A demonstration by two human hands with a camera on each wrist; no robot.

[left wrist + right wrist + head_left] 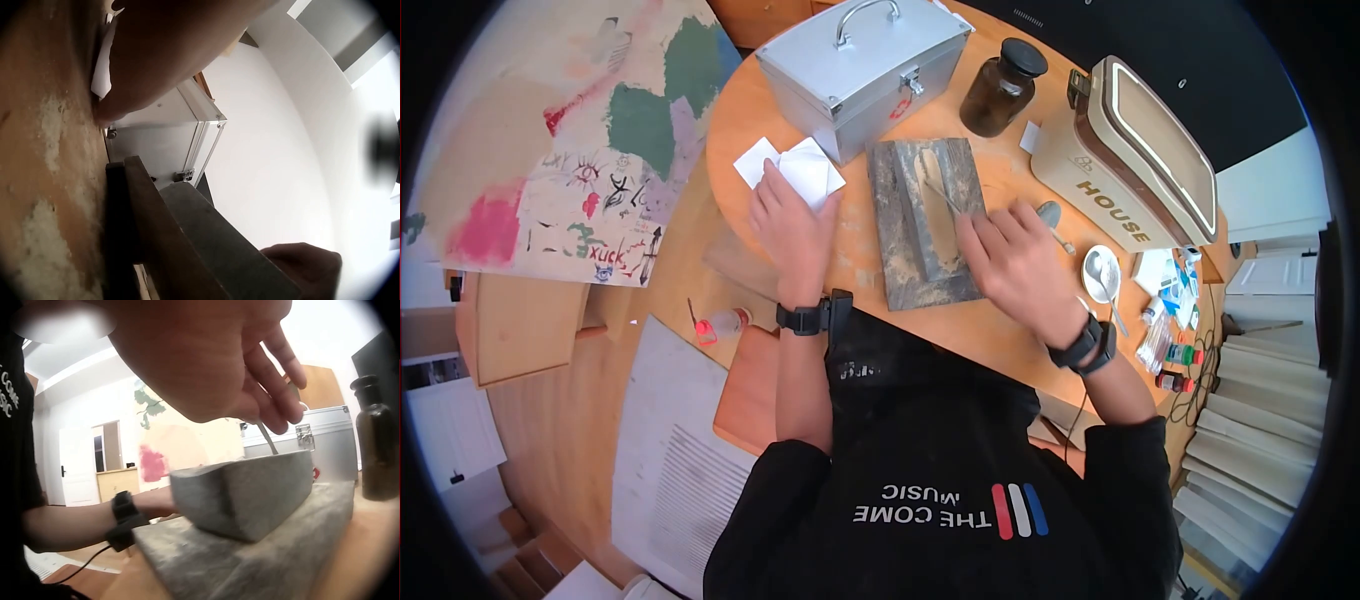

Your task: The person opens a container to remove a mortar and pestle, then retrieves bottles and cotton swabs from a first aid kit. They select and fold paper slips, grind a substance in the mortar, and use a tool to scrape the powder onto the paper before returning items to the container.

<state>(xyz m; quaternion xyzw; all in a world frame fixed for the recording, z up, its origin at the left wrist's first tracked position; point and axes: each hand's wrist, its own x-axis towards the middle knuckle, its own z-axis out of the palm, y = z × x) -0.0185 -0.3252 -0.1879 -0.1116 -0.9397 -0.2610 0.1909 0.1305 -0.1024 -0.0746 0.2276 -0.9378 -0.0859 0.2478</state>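
In the head view my left hand (793, 225) rests on white paper sheets (808, 172), fingers stretched over them. A corner of the paper (103, 69) shows beneath the hand in the left wrist view. My right hand (1018, 258) pinches a thin metal stick-like tool (941, 193), its far end hidden among the fingers in places. The tool's tip points down into a tan, oblong hollow (935, 225) in the top of a grey stone block (250, 494). That block sits on a wider, flat grey slab (890, 240) with tan dust on it.
Behind the slab stand a silver metal case (870, 85) and a dark brown glass jar (1002, 90). To the right are a beige HOUSE box (1120, 165), a white dish (1100, 272) with a spoon, and several small bottles (1183, 354) near the table edge.
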